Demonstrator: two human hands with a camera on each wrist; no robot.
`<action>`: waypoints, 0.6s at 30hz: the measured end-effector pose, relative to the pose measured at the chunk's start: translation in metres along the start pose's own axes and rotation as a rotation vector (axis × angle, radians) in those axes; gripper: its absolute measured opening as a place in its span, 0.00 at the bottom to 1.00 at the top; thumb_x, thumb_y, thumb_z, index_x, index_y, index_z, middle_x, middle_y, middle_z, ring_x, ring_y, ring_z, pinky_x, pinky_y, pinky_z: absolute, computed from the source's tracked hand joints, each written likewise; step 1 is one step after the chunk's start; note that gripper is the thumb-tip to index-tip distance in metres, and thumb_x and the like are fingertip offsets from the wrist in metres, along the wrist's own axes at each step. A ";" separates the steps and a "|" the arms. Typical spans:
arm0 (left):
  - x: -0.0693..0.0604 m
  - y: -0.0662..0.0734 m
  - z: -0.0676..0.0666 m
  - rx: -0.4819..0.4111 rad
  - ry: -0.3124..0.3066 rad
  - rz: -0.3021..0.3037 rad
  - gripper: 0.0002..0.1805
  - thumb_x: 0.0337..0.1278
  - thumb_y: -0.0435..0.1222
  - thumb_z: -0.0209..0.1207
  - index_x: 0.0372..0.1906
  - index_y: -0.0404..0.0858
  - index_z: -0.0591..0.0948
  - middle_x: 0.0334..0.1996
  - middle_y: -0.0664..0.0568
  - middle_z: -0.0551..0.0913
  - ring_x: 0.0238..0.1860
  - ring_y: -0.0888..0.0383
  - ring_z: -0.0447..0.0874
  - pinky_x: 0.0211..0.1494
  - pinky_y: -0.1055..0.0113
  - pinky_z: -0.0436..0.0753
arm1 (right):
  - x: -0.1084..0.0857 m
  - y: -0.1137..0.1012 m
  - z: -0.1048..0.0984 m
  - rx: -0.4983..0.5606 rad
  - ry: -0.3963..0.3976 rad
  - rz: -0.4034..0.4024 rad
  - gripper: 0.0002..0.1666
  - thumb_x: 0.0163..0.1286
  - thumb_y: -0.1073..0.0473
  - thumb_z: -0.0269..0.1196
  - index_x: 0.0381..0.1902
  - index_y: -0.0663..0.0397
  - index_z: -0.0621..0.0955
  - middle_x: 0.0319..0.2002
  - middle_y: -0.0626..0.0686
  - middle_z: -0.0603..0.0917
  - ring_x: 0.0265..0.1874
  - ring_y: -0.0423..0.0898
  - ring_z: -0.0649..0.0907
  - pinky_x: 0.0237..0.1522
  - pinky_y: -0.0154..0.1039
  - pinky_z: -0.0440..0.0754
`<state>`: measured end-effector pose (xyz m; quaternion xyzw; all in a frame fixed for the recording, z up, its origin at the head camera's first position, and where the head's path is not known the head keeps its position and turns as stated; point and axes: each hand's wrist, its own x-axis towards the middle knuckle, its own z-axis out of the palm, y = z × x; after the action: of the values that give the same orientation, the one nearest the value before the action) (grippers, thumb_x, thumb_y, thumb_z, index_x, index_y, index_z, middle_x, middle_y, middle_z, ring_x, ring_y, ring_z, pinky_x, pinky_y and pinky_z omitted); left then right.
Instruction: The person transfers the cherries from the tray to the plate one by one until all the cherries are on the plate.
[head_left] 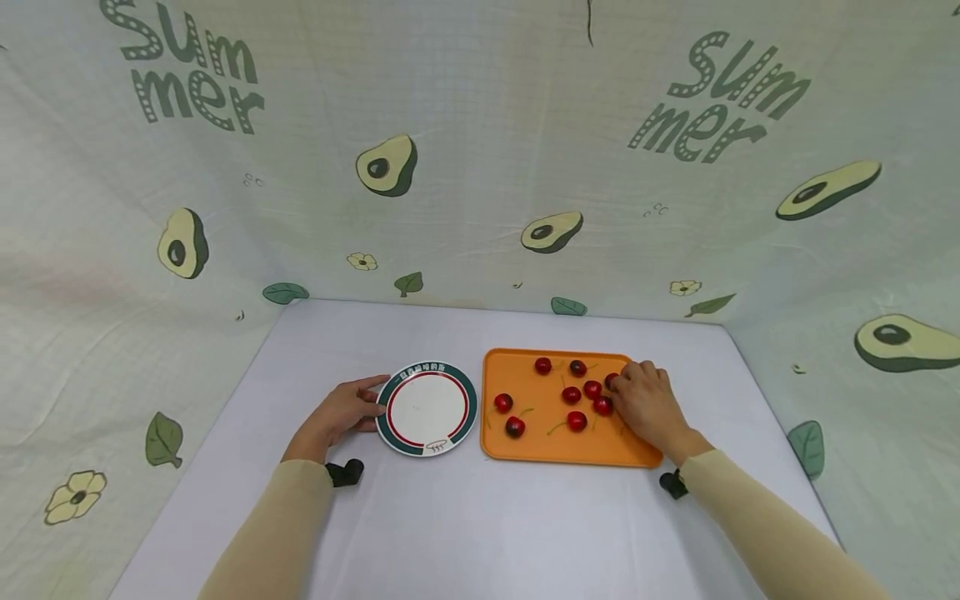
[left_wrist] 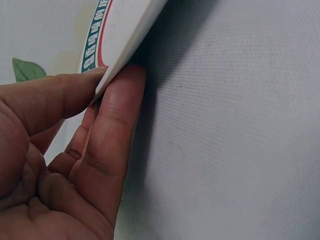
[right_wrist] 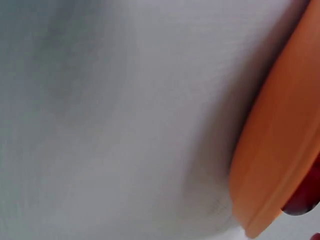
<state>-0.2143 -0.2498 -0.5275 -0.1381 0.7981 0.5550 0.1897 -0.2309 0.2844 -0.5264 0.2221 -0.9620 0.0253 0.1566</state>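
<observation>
A white plate with a green and red rim (head_left: 427, 408) is pinched at its left edge by my left hand (head_left: 337, 417). In the left wrist view, the thumb and a finger of that hand (left_wrist: 75, 135) hold the plate's edge (left_wrist: 130, 40) between them, with the edge tilted. My right hand (head_left: 651, 407) is over the right part of an orange tray (head_left: 540, 450), its fingertips at a dark red cherry (head_left: 612, 381) and partly covering it; whether they grip it cannot be told. The right wrist view has the tray's side (right_wrist: 280, 135) and a cherry (right_wrist: 305, 195), but no hand.
Several more cherries, some with green stems, lie in the tray, among them one at the front left (head_left: 515, 427) and one at the back (head_left: 542, 366). The white table (head_left: 435, 533) is bordered behind and at both sides by a printed cloth (head_left: 465, 167).
</observation>
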 end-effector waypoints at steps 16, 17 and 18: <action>-0.002 0.002 0.001 -0.010 -0.002 0.001 0.38 0.65 0.25 0.66 0.78 0.47 0.72 0.50 0.41 0.74 0.38 0.54 0.83 0.42 0.64 0.91 | 0.021 -0.019 -0.025 -0.010 0.069 -0.121 0.13 0.67 0.56 0.74 0.39 0.59 0.84 0.44 0.58 0.79 0.49 0.59 0.73 0.52 0.55 0.73; -0.003 0.003 0.001 -0.011 -0.002 0.000 0.38 0.64 0.25 0.66 0.78 0.47 0.73 0.50 0.41 0.74 0.38 0.54 0.83 0.42 0.65 0.91 | 0.025 -0.023 -0.028 -0.018 0.068 -0.131 0.13 0.67 0.56 0.75 0.39 0.59 0.83 0.44 0.58 0.79 0.49 0.59 0.73 0.53 0.56 0.73; -0.003 0.003 0.001 -0.010 -0.002 -0.001 0.38 0.65 0.25 0.66 0.78 0.47 0.72 0.50 0.41 0.73 0.38 0.54 0.83 0.42 0.65 0.91 | 0.028 -0.028 -0.030 -0.025 0.065 -0.141 0.13 0.67 0.56 0.75 0.40 0.59 0.83 0.44 0.58 0.79 0.50 0.59 0.73 0.54 0.56 0.74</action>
<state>-0.2130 -0.2481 -0.5243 -0.1391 0.7950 0.5589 0.1901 -0.2338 0.2513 -0.4896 0.2862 -0.9387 0.0094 0.1919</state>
